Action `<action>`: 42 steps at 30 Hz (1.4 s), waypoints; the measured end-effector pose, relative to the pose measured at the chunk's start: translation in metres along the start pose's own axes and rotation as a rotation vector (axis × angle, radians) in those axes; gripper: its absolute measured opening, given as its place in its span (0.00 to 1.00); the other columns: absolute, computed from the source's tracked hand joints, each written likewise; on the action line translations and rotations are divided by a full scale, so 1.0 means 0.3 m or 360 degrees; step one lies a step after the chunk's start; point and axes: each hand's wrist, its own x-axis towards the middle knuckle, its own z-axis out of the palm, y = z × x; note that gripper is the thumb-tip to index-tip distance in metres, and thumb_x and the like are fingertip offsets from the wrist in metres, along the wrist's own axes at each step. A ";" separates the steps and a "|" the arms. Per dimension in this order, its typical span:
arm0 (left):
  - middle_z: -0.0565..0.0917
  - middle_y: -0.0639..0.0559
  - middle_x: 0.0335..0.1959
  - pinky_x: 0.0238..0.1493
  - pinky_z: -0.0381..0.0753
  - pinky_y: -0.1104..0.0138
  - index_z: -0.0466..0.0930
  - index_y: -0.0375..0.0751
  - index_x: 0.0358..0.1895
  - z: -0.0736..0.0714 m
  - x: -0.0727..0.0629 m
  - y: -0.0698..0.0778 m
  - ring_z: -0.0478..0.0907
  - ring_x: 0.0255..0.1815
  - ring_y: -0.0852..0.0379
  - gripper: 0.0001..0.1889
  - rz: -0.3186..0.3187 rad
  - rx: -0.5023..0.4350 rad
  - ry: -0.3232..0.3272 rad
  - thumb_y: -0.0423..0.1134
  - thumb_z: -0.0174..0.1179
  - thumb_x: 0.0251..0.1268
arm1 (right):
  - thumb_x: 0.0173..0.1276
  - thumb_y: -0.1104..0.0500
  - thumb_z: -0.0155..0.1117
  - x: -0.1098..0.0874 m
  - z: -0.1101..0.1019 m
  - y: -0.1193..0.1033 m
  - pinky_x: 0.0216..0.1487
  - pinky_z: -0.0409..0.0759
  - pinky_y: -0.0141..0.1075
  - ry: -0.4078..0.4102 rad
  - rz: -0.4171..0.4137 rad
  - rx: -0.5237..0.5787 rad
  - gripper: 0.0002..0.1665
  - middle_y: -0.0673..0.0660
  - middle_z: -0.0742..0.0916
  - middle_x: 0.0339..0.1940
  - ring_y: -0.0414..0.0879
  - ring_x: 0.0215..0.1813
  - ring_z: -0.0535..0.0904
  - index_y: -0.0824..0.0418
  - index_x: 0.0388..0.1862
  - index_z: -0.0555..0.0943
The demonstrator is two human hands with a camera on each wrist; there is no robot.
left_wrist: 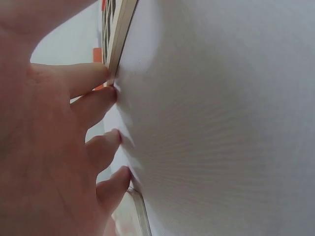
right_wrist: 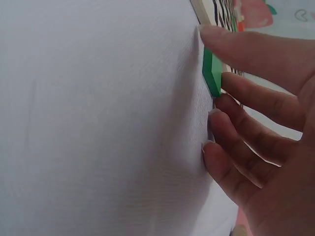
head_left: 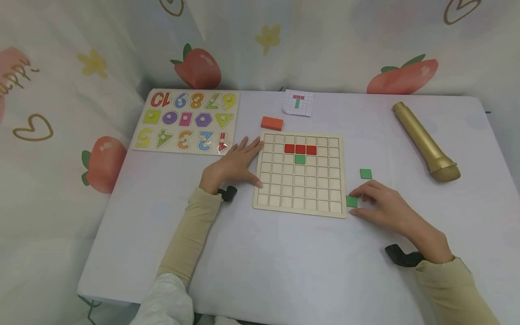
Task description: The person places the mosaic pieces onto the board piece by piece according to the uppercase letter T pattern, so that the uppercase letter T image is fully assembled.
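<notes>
One right hand [head_left: 382,203] pinching green tile [head_left: 351,201], left hand [head_left: 233,166] spread, puzzle [head_left: 195,130] numbered 1-10

Green tile [right_wrist: 211,73] in right hand [right_wrist: 285,169]

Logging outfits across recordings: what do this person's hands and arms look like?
The left hand and right hand are bare, without gloves. The long sleeves are tan, with pale grey fabric nearer the body on the left. A black bent piece sits by each hand.
</notes>
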 end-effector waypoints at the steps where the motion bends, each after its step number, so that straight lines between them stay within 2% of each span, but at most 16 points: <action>1: 0.35 0.58 0.87 0.86 0.28 0.53 0.37 0.52 0.86 -0.001 -0.001 0.002 0.24 0.87 0.50 0.66 0.0001 -0.0008 0.0000 0.58 0.77 0.52 | 0.51 0.63 0.84 -0.001 0.001 -0.001 0.39 0.77 0.27 0.0014 -0.0016 -0.0002 0.21 0.50 0.84 0.41 0.41 0.39 0.75 0.57 0.44 0.87; 10: 0.35 0.58 0.87 0.87 0.29 0.54 0.37 0.52 0.86 -0.002 0.006 -0.001 0.25 0.87 0.50 0.63 0.0016 -0.0001 0.0007 0.59 0.75 0.56 | 0.48 0.68 0.84 -0.002 0.014 0.009 0.38 0.77 0.23 0.0146 -0.0163 -0.0047 0.19 0.51 0.85 0.39 0.42 0.38 0.77 0.59 0.39 0.87; 17: 0.35 0.57 0.87 0.87 0.30 0.55 0.36 0.51 0.86 -0.011 0.008 -0.003 0.25 0.87 0.49 0.63 0.0000 0.0004 -0.0009 0.59 0.74 0.57 | 0.51 0.70 0.81 0.001 0.006 0.003 0.36 0.84 0.40 0.0177 -0.0185 -0.0134 0.15 0.54 0.86 0.38 0.48 0.38 0.81 0.62 0.37 0.86; 20: 0.35 0.56 0.87 0.87 0.30 0.55 0.36 0.51 0.86 -0.016 0.013 -0.004 0.25 0.87 0.49 0.63 0.0004 -0.0009 -0.0012 0.58 0.74 0.57 | 0.52 0.72 0.79 0.005 0.000 -0.003 0.37 0.84 0.44 0.0175 -0.0178 -0.0158 0.14 0.55 0.87 0.38 0.48 0.39 0.82 0.62 0.36 0.86; 27: 0.34 0.57 0.87 0.87 0.30 0.55 0.35 0.51 0.85 -0.027 0.028 -0.006 0.24 0.87 0.50 0.63 0.0003 0.0003 -0.0034 0.59 0.74 0.57 | 0.52 0.65 0.82 0.005 -0.006 -0.001 0.36 0.81 0.35 0.0132 -0.0103 -0.0096 0.16 0.53 0.86 0.38 0.45 0.38 0.79 0.61 0.40 0.87; 31: 0.34 0.56 0.87 0.87 0.31 0.55 0.35 0.51 0.86 -0.034 0.036 -0.006 0.25 0.87 0.50 0.63 0.0010 0.0010 -0.0035 0.59 0.74 0.58 | 0.50 0.61 0.85 0.000 -0.012 -0.001 0.38 0.80 0.32 0.0031 -0.0036 -0.0040 0.21 0.51 0.85 0.40 0.43 0.40 0.77 0.59 0.42 0.87; 34: 0.33 0.56 0.87 0.87 0.31 0.55 0.35 0.51 0.86 -0.037 0.042 -0.010 0.25 0.87 0.50 0.63 0.0011 0.0019 -0.0033 0.59 0.73 0.58 | 0.48 0.61 0.86 -0.007 -0.009 0.004 0.37 0.79 0.30 -0.0002 -0.0054 -0.0011 0.21 0.51 0.84 0.41 0.43 0.40 0.76 0.58 0.42 0.86; 38: 0.32 0.54 0.87 0.87 0.32 0.56 0.34 0.48 0.85 -0.041 0.049 -0.015 0.26 0.87 0.51 0.64 -0.0008 0.0039 -0.0018 0.61 0.73 0.57 | 0.48 0.66 0.85 -0.013 0.000 0.013 0.36 0.78 0.29 0.0056 -0.0135 -0.0022 0.20 0.50 0.84 0.40 0.44 0.39 0.76 0.57 0.39 0.86; 42: 0.31 0.51 0.87 0.87 0.31 0.57 0.33 0.43 0.85 -0.049 0.054 -0.012 0.25 0.87 0.51 0.65 -0.0034 0.0035 -0.0015 0.61 0.72 0.58 | 0.49 0.66 0.84 -0.013 0.004 0.016 0.37 0.79 0.28 0.0085 -0.0144 -0.0042 0.19 0.51 0.84 0.39 0.44 0.38 0.78 0.58 0.38 0.86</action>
